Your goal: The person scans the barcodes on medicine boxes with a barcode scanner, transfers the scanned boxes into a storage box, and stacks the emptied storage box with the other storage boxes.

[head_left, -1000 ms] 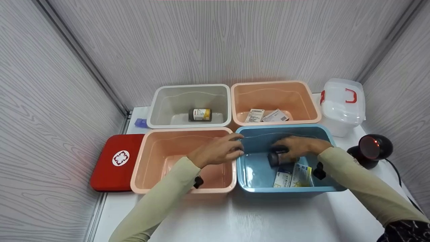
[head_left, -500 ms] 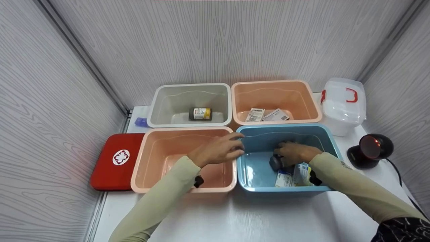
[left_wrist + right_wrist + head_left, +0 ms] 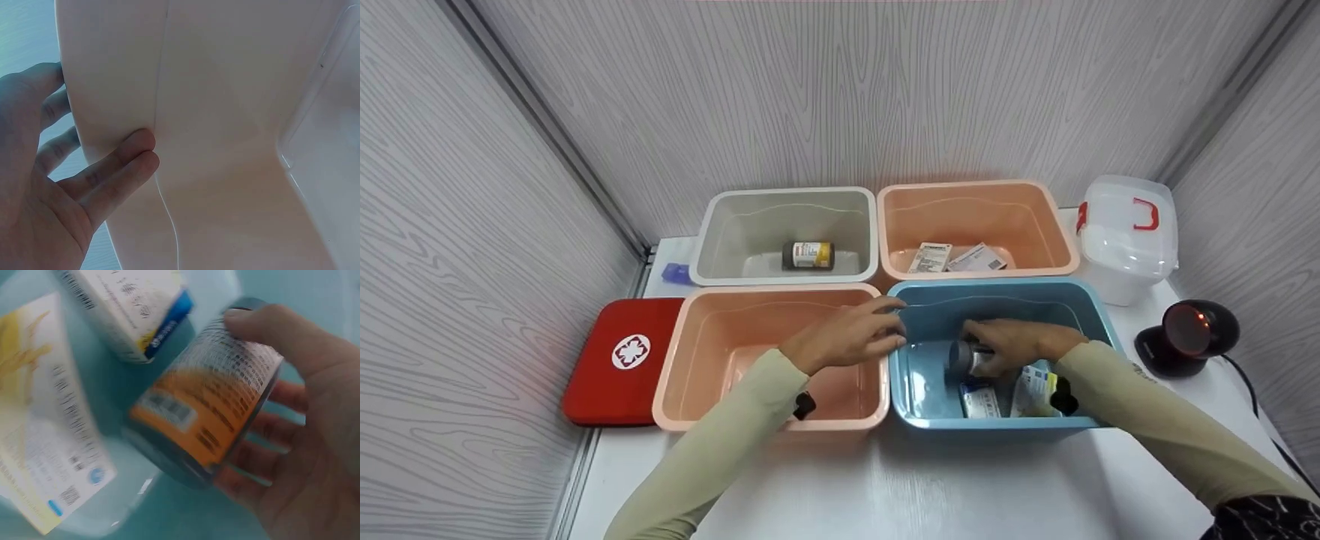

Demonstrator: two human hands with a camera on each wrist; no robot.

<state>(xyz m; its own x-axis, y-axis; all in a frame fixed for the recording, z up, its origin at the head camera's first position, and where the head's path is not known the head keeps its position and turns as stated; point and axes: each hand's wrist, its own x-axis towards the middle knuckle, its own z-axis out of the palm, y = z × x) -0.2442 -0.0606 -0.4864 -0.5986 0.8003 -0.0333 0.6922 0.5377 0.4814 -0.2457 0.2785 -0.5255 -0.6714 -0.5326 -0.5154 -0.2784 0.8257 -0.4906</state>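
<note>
My left hand (image 3: 847,335) rests at the right rim of the front pink tub (image 3: 675,360), beside the blue tub (image 3: 997,424). In the left wrist view, two of its fingers (image 3: 138,147) lie against the tub's inner wall while others reach past the rim. Inside the blue tub my right hand (image 3: 1011,346) grips a dark bottle (image 3: 202,391) with a white and orange label, thumb near one end and fingers round its far side. The bottle lies tilted over a white-and-blue medicine box (image 3: 980,400). Close by is a white-and-yellow medicine box (image 3: 50,416).
Behind stand a grey tub (image 3: 709,240) holding a dark bottle (image 3: 808,255) and a pink tub (image 3: 1054,232) holding two white boxes. A red first-aid case (image 3: 619,364) lies left. A white lidded box (image 3: 1129,232) and a black scanner (image 3: 1189,337) flank the right side.
My right hand has shifted a little left with the bottle and turned it, so part of its label shows. The white-and-blue box has slid slightly left. The left hand has stayed put.
</note>
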